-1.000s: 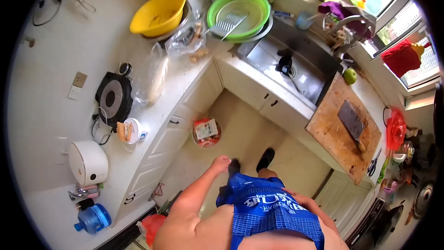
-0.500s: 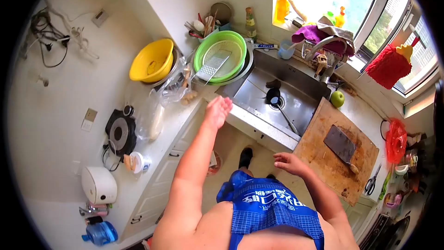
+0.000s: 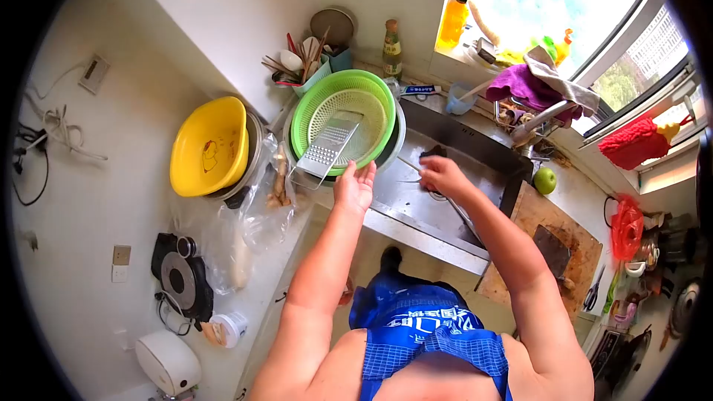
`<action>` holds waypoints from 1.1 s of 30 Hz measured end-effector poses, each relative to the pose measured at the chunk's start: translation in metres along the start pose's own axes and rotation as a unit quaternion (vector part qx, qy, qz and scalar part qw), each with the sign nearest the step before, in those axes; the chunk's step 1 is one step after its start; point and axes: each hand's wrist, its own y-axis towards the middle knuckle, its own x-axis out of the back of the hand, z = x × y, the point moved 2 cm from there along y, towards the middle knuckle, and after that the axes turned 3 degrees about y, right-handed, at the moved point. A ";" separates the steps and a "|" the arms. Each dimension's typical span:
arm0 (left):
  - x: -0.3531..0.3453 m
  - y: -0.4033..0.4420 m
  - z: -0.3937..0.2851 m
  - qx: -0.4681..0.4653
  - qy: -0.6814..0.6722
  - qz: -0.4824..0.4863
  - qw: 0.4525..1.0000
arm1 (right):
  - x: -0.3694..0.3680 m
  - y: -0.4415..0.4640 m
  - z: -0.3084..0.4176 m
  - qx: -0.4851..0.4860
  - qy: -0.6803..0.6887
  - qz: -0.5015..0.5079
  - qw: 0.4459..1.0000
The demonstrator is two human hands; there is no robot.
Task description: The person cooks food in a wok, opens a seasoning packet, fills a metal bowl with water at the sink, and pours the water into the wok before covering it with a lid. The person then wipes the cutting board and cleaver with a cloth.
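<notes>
From here I see the left hand (image 3: 356, 187) palm up, its grip loosely open around nothing, fingertips at the near rim of the green basin (image 3: 385, 110), which rests over a metal bowl (image 3: 401, 132) beside the sink (image 3: 405, 214). The right hand (image 3: 443, 177) is over the sink, fingers curled; I can't tell whether its grip has anything. The grater (image 3: 327, 150) overhangs the basin's rim, so I judge any one-sided tilt could slide it off.
</notes>
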 end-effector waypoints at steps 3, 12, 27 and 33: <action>-0.002 -0.007 -0.012 -0.016 0.021 0.010 1.000 | -0.020 0.044 0.027 -0.003 0.007 -0.043 0.999; -0.018 -0.060 -0.072 -0.062 0.097 0.068 0.991 | -0.062 0.119 0.043 -0.149 -0.100 -0.060 0.982; -0.028 -0.069 -0.099 -0.104 0.193 0.103 0.970 | 0.029 -0.029 0.079 -0.014 0.008 -0.210 0.978; -0.007 -0.044 -0.068 -0.090 0.221 0.052 0.970 | 0.082 -0.146 0.035 -0.053 0.012 -0.303 0.951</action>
